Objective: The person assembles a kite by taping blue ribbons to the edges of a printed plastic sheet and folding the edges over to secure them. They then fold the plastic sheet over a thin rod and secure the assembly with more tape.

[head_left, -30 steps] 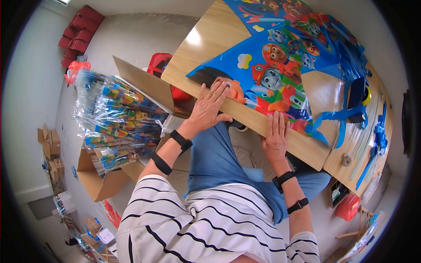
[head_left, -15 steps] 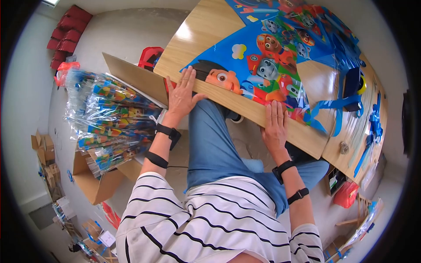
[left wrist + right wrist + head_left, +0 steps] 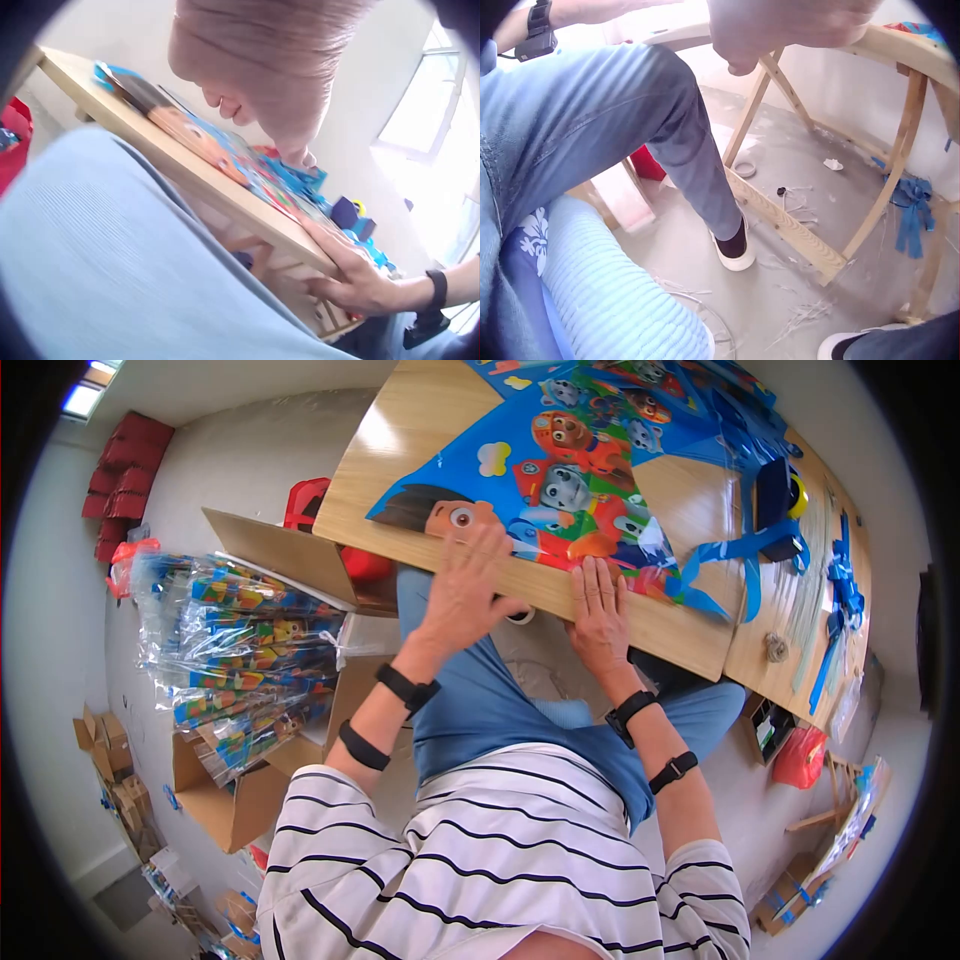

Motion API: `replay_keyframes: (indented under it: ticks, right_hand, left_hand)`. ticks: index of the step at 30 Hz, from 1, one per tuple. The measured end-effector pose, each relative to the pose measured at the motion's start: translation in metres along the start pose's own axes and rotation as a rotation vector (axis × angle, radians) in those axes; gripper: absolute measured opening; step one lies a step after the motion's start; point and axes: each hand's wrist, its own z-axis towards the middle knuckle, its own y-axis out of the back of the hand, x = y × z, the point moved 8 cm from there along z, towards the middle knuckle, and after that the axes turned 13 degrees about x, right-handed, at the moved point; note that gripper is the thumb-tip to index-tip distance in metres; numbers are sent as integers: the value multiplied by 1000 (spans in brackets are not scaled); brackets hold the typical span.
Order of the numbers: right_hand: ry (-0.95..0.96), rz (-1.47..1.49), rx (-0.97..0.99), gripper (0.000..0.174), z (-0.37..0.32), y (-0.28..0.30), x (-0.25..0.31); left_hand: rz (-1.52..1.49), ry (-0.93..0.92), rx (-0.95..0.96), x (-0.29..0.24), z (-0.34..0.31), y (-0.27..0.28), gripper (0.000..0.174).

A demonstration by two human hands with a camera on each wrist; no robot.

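A blue kite sheet (image 3: 460,470) printed with cartoon dogs and a boy's face lies flat on the wooden table (image 3: 350,470). Over its near edge, beside the printed face, my left hand (image 3: 465,595) is blurred, fingers extended and thumb apart. In the left wrist view the left hand (image 3: 262,67) appears above the tabletop, holding nothing. My right hand (image 3: 600,615) rests at the table's front edge, straight fingers touching the sheet's lower border. From the left wrist, that right hand (image 3: 360,281) shows its thumb below the edge.
Blue ribbon (image 3: 740,550), a yellow-cored roll (image 3: 797,495) and thin rods (image 3: 800,570) lie on the table's right. At left, an open cardboard box (image 3: 225,790) stands by plastic-wrapped printed packs (image 3: 250,650). Wooden legs (image 3: 780,225) stand under the table.
My left hand moved left to the printed hair, then came back right past the face. The right hand stays at the sheet's lower border. The head view has shifted.
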Motion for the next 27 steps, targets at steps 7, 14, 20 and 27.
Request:
replay_keyframes:
  ticks: [7,14,20,27]
  right_hand:
    - [1,77,2,79,-1,2,1]
    - [-6,246,93,107,1,16,4]
    - [123,190,153,113,28,29,31]
    - [107,171,194,120,33,7,31]
  left_hand:
    - [-15,-42,67,-28,10,-34,103]
    - [24,-20,111,-30,9,-34,112]
    - [54,-4,171,-25,10,-39,114]
    - [-50,-26,5,-9,7,-16,106]
